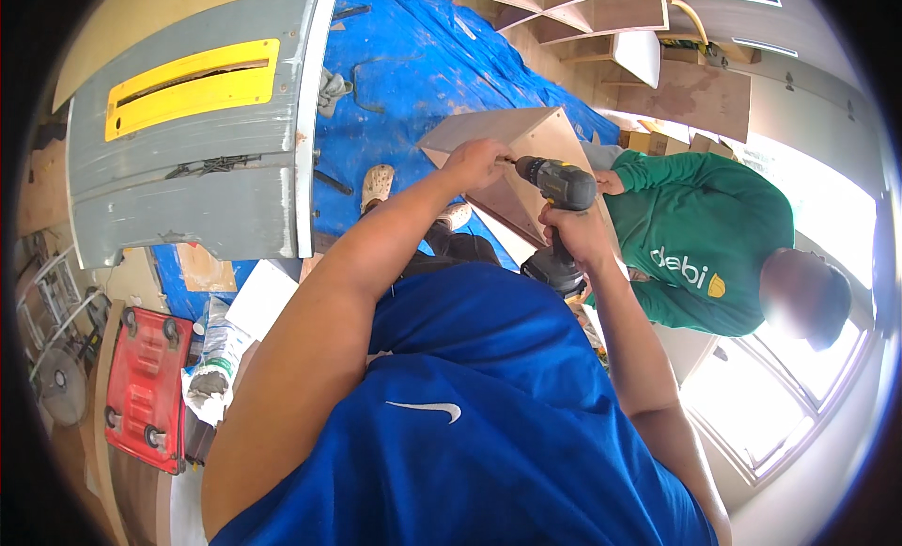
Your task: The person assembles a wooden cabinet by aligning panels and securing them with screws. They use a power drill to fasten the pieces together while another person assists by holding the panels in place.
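Observation:
My right hand (575, 234) is wrapped round the handle of a black and grey cordless drill (564, 184). The drill lies roughly level, its chuck pointing left towards my left hand (476, 165). Those left fingers are pinched together at the tip of the bit, over the edge of a light plywood box (507, 128); whatever is between them is too small to make out. The box stands tilted in front of me. Across from it, a person in a green sweatshirt (714, 226) has a hand (609, 181) at its right side.
A grey worktable (188, 208) with a yellow slotted plate (193, 87) and a pile of dark screws (218, 164) stands left. Blue tarp (404, 67) covers the floor. A red wheeled dolly (147, 382) and a white bag (216, 358) are lower left; open wooden cabinets (601, 15) stand behind.

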